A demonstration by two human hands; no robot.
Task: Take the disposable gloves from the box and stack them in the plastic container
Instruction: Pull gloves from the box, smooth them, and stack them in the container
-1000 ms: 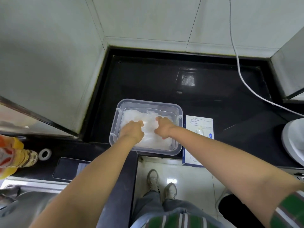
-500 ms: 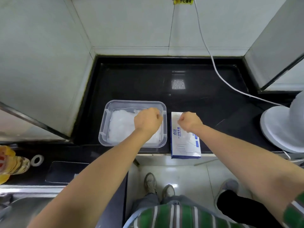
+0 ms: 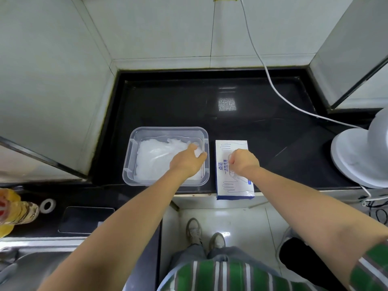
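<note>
Two hands over the black worktop. Left hand is inside the right end of the clear plastic container, fingers loosely extended with tips down on the stack of gloves, thumb by the container's right wall; it grips nothing I can see. Right hand is curled into a loose fist over the middle of the glove box and pinches a clear glove, whose film hangs from the hand down to the box top.

Container sits at the near edge of the worktop with the box just beside it on the right, not touching. The box's near end overhangs the edge. The stack fills most of the container floor.

White cable runs down from the far wall across the worktop to the right. White round base at far right. Oil bottle and tape roll on the lower counter, near left.
</note>
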